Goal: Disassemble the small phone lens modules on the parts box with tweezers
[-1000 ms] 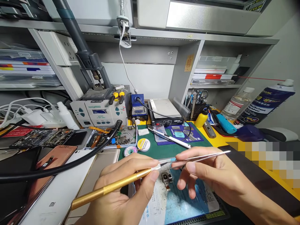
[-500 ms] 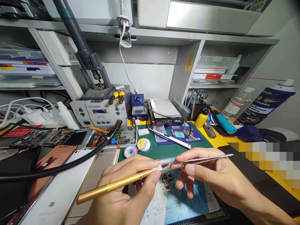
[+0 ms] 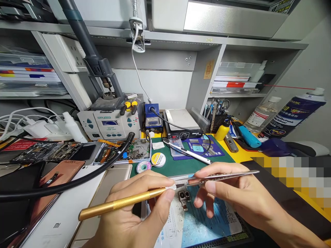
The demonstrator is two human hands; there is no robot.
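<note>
My left hand [image 3: 137, 217] is closed around a craft knife [image 3: 121, 204] with a gold knurled handle, its butt pointing left. Between that hand's thumb and fingertips is a small white wad [image 3: 171, 187] at the knife's front end. In my right hand [image 3: 238, 194] are silver tweezers [image 3: 230, 175], pinched between thumb and index finger, with the tips pointing left toward the wad. Whether the tips touch it I cannot tell. Below, between the hands, a small phone camera module [image 3: 184, 196] lies on a blue and white sheet [image 3: 207, 224].
Phones [image 3: 54, 213] and an open tray of circuit boards [image 3: 129, 151] lie at left, crossed by a thick black hose [image 3: 85, 184]. Behind stand a rework station [image 3: 111, 122] and a hot plate [image 3: 182, 120]. A soldering iron [image 3: 188, 151] rests on the green mat [image 3: 165, 168].
My left hand has shifted slightly left with the craft knife and the white wad. The right hand and its tweezers have barely moved.
</note>
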